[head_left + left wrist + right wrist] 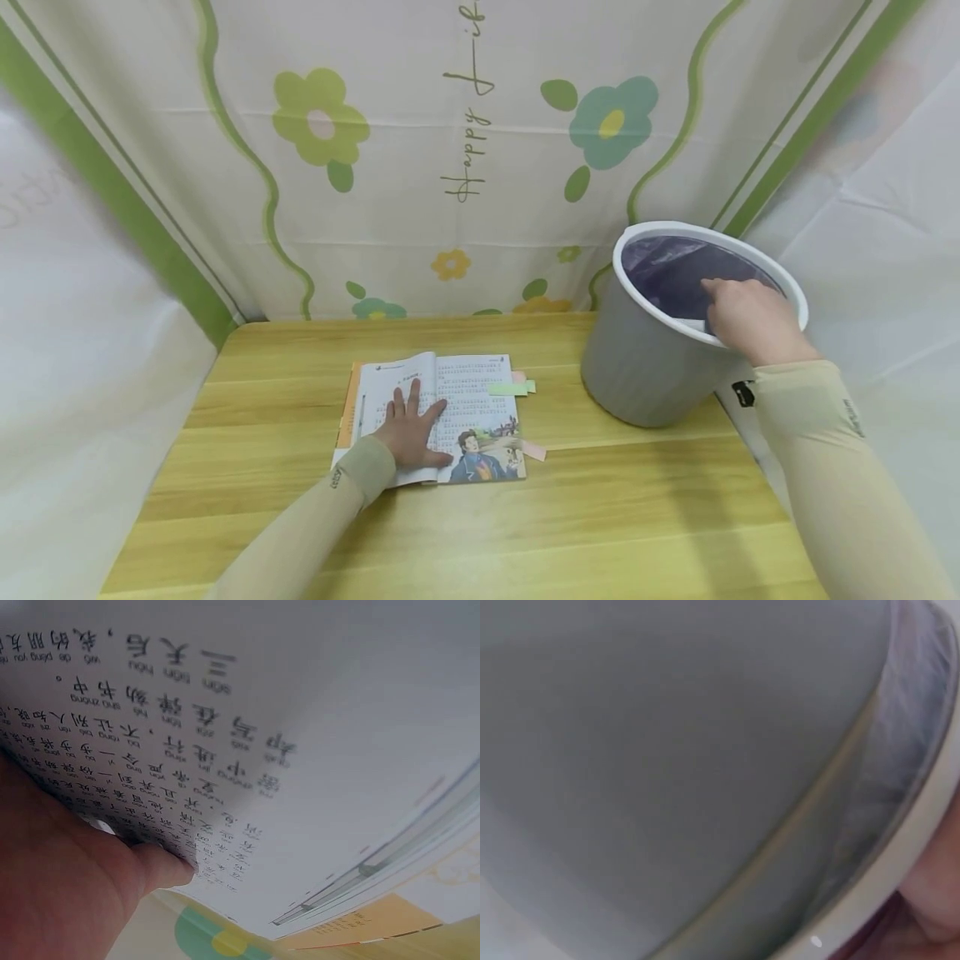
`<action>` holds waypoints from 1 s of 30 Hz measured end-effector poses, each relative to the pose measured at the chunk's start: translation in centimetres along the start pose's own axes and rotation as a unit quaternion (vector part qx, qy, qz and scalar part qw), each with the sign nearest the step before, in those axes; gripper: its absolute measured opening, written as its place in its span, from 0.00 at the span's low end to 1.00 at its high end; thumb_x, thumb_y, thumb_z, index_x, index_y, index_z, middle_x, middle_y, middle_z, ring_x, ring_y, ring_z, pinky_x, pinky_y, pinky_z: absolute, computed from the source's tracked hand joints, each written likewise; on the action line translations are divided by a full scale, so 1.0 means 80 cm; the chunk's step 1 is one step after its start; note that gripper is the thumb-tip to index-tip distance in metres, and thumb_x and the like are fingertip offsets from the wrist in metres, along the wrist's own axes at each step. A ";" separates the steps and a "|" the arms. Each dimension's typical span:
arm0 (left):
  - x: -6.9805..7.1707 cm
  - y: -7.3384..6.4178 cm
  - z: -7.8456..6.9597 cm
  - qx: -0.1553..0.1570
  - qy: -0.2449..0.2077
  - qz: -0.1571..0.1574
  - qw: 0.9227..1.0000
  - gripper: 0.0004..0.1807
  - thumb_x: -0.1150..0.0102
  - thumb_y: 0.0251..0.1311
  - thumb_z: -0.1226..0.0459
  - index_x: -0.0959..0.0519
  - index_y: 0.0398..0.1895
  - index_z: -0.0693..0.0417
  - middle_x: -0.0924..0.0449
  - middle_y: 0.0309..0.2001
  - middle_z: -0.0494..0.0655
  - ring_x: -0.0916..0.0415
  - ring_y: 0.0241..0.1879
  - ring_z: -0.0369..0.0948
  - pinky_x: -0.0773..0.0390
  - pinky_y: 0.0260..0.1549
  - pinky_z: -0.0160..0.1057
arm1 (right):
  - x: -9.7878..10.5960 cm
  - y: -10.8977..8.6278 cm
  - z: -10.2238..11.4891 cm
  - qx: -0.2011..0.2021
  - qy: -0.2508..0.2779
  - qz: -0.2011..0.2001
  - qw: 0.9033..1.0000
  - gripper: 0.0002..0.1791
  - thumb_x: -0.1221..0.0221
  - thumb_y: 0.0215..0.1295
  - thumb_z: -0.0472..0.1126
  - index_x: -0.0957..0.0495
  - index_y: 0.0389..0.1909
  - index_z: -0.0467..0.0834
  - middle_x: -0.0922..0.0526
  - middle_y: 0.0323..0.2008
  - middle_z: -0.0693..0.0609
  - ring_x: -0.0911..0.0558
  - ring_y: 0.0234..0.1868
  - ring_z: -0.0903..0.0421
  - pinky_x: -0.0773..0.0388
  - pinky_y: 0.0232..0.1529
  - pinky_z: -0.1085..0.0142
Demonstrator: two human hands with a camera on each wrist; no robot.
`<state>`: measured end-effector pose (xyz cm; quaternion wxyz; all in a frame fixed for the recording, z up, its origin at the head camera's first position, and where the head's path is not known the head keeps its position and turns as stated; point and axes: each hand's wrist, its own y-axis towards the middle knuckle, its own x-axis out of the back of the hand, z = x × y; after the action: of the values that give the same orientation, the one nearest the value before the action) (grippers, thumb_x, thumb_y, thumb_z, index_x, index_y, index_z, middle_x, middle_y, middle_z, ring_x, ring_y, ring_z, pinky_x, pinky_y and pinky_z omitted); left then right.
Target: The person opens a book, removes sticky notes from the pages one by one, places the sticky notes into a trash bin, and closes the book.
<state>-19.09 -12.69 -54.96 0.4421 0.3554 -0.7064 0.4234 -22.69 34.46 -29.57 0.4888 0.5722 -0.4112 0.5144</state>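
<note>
An open book (pixel 471 400) with printed text and a colour picture lies on the table. My left hand (pixel 411 427) rests on its left page, fingers spread; in the left wrist view the thumb side of the hand (pixel 82 885) shows against the text. Over at the right, my right hand (pixel 753 317) reaches over the near rim of a grey trash bin (pixel 637 367) lined with a dark bag (pixel 667 267). Most of its fingers are hidden inside, and I cannot tell whether they hold anything. A small white patch (pixel 688 323) shows beside them.
Green and pink sticky tabs (pixel 510 389) stick out from the book's right edge. A patterned curtain (pixel 420 167) hangs behind the wooden table (pixel 525 542), and pale sheets flank both sides. The bin stands at the table's right back.
</note>
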 end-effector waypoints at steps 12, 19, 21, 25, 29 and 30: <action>0.000 0.001 0.001 -0.002 0.004 0.000 1.000 0.57 0.41 0.50 0.28 0.48 0.79 0.43 0.75 0.75 0.71 0.68 0.69 0.77 0.52 0.67 0.66 | 0.000 -0.012 0.024 0.013 0.019 -0.125 0.992 0.24 0.50 0.60 0.33 0.24 0.58 0.34 0.19 0.50 0.33 0.22 0.32 0.25 0.30 0.25 0.36; 0.000 0.004 0.002 -0.002 0.005 -0.001 1.000 0.58 0.42 0.49 0.28 0.48 0.79 0.42 0.76 0.75 0.71 0.70 0.69 0.76 0.53 0.67 0.66 | -0.002 -0.026 0.068 0.065 0.027 -0.275 0.959 0.22 0.49 0.59 0.33 0.19 0.54 0.37 0.17 0.52 0.40 0.17 0.45 0.34 0.25 0.30 0.37; -0.002 0.005 0.003 -0.002 0.003 0.000 1.000 0.58 0.42 0.49 0.28 0.49 0.79 0.42 0.76 0.75 0.71 0.70 0.69 0.76 0.53 0.67 0.66 | -0.004 -0.030 0.083 0.090 0.030 -0.313 0.945 0.21 0.48 0.60 0.32 0.18 0.53 0.37 0.16 0.50 0.39 0.17 0.49 0.39 0.23 0.34 0.39; -0.005 0.006 0.004 -0.001 0.004 0.002 1.000 0.58 0.42 0.49 0.28 0.49 0.80 0.42 0.78 0.75 0.70 0.71 0.69 0.76 0.54 0.67 0.66 | -0.014 -0.037 0.111 0.139 0.038 -0.366 0.919 0.19 0.47 0.60 0.31 0.17 0.51 0.36 0.15 0.48 0.40 0.16 0.49 0.40 0.20 0.39 0.42; -0.004 0.006 0.003 -0.003 0.004 -0.001 1.000 0.58 0.41 0.49 0.28 0.49 0.79 0.42 0.77 0.75 0.71 0.71 0.69 0.76 0.53 0.67 0.67 | -0.033 -0.042 0.135 0.179 0.053 -0.382 0.905 0.20 0.47 0.58 0.30 0.17 0.50 0.36 0.15 0.48 0.41 0.16 0.48 0.41 0.19 0.41 0.46; -0.004 0.006 0.003 -0.003 0.003 -0.001 1.000 0.58 0.41 0.49 0.28 0.49 0.79 0.42 0.77 0.75 0.71 0.71 0.69 0.76 0.53 0.67 0.67 | -0.039 -0.043 0.140 0.189 0.057 -0.383 0.902 0.20 0.47 0.58 0.31 0.17 0.50 0.35 0.15 0.48 0.41 0.16 0.48 0.41 0.19 0.42 0.46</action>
<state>-19.49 -12.69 -55.46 0.4451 0.3536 -0.7061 0.4222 -17.68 23.95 -33.06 0.5537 0.7370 -0.0269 0.3868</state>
